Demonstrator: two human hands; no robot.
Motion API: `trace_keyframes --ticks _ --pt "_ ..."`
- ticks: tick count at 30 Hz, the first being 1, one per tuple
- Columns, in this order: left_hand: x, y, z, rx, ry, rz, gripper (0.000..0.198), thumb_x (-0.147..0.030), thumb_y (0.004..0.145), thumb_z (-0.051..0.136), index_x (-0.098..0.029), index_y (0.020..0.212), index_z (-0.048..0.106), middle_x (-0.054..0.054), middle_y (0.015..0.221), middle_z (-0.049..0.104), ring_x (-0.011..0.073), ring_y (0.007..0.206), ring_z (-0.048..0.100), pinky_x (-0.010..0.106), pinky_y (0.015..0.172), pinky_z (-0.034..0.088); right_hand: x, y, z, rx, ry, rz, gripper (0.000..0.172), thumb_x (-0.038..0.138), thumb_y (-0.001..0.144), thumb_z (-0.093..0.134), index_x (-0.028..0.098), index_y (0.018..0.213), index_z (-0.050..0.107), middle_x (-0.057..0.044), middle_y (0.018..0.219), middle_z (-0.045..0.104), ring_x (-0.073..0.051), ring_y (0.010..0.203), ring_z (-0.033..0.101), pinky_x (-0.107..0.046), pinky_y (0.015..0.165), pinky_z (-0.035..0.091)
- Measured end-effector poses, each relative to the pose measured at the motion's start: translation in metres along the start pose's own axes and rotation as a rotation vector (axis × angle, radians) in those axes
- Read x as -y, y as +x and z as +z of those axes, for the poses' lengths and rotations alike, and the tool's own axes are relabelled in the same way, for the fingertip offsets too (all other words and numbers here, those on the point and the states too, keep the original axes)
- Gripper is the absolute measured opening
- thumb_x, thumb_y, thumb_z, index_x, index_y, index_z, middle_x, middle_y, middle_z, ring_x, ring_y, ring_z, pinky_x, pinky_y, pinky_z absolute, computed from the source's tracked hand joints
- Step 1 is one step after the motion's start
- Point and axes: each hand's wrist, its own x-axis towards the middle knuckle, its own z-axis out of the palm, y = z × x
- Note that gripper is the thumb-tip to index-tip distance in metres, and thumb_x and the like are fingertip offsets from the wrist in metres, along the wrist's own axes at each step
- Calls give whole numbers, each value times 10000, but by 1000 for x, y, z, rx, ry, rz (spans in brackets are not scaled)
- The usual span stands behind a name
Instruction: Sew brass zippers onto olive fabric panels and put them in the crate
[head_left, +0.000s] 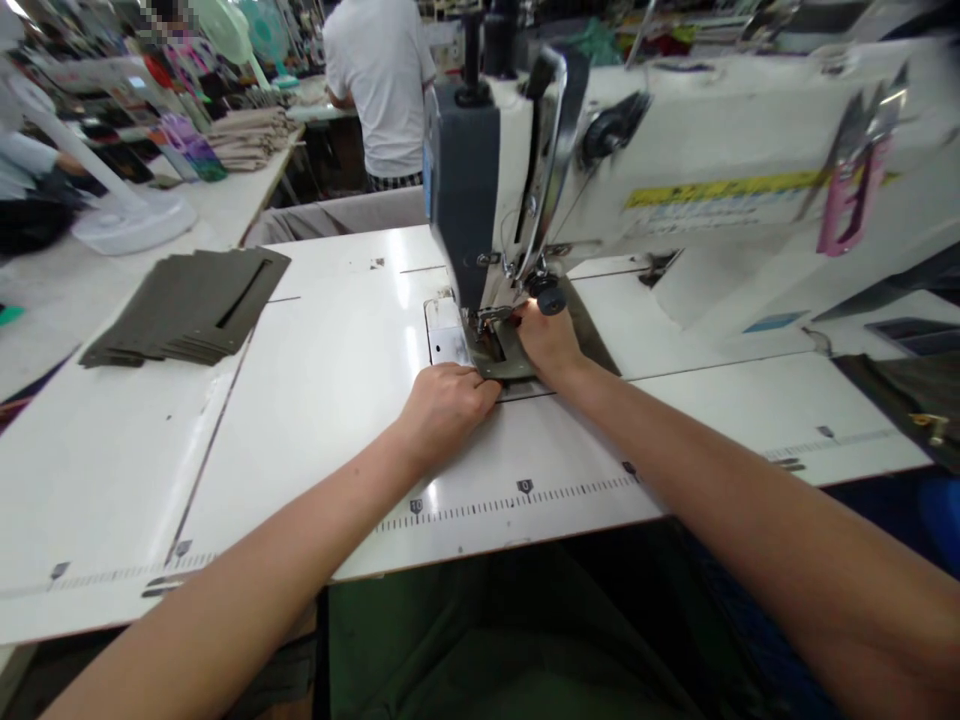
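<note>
A dark olive fabric piece with a slot-like opening lies under the presser foot of a white and grey sewing machine. At the fabric's near left corner, my left hand has its fingers curled together, gripping the edge. My right hand rests on the piece just right of the needle area, fingers bent down against the cloth. The fingertips of that hand are partly hidden behind the machine's head and knob. Light from the machine falls on the spot by the needle.
A fanned stack of similar olive pieces lies on the left. Pink-handled snips hang on the machine arm. Dark fabric with a brass-coloured metal part sits at the right edge. A person in a white shirt stands beyond, near a white fan base.
</note>
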Motion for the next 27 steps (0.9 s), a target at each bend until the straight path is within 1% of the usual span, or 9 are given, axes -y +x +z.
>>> trace_keyframes --ticks 3,5,7,9,11,13,14,19,27 --pt "-3 -6 -6 -29 -48 -37 270 -202 892 397 -142 732 606 19 649 605 150 607 573 274 561 447 6 -5 -13 -1 -37 38 220 173 799 459 121 657 619 -63 607 599 -168 610 566 -264 568 423" --pt "-4 -13 -10 -68 -61 -73 259 -249 899 424 -150 728 592 20 682 609 152 642 580 283 594 465 12 -17 -27 12 -31 9 147 175 768 516 141 698 641 -46 626 614 -157 601 570 -257 574 442" --pt "-3 -19 -13 -110 -60 -146 225 -314 881 479 -145 774 581 43 763 620 170 703 590 304 625 489 17 -33 -40 22 17 -80 121 179 766 539 166 771 659 -48 750 650 -165 707 592 -274 655 478" --pt "0 -22 -12 -139 -88 -182 217 -332 863 516 -128 899 579 89 909 630 200 815 601 345 695 517 19 -50 -47 46 106 -222 155 169 793 521 171 850 665 -72 931 658 -190 892 587 -327 803 482" --pt "4 -23 -9 -134 -136 -120 223 -271 878 494 -116 1023 564 119 1050 617 214 946 594 397 830 506 19 -62 -49 96 167 -321 220 135 824 472 168 939 656 -87 1070 632 -201 1039 549 -375 923 437" --pt "8 -22 -6 -108 -157 -13 227 -185 899 436 -117 1078 558 121 1112 608 202 1020 579 421 933 456 18 -67 -48 149 180 -349 280 105 842 429 176 1012 639 -82 1124 614 -197 1109 521 -397 977 402" --pt "9 -22 -6 -93 -147 29 238 -155 904 408 -115 1082 561 122 1116 610 198 1031 578 425 953 443 17 -67 -47 165 180 -350 297 96 846 418 180 1032 633 -79 1130 614 -194 1120 516 -400 987 397" --pt "10 -18 -8 -58 -57 119 275 -119 913 345 -95 1057 578 148 1095 619 206 1027 586 427 939 459 17 -62 -46 157 167 -351 295 77 830 429 165 1011 645 -86 1104 630 -204 1101 536 -395 969 421" --pt "16 -8 -13 -30 -35 115 288 -127 921 318 -119 1018 589 128 1046 632 196 982 604 420 925 468 15 -52 -42 124 170 -375 277 63 815 442 151 969 654 -103 1085 638 -201 1069 559 -376 945 441"
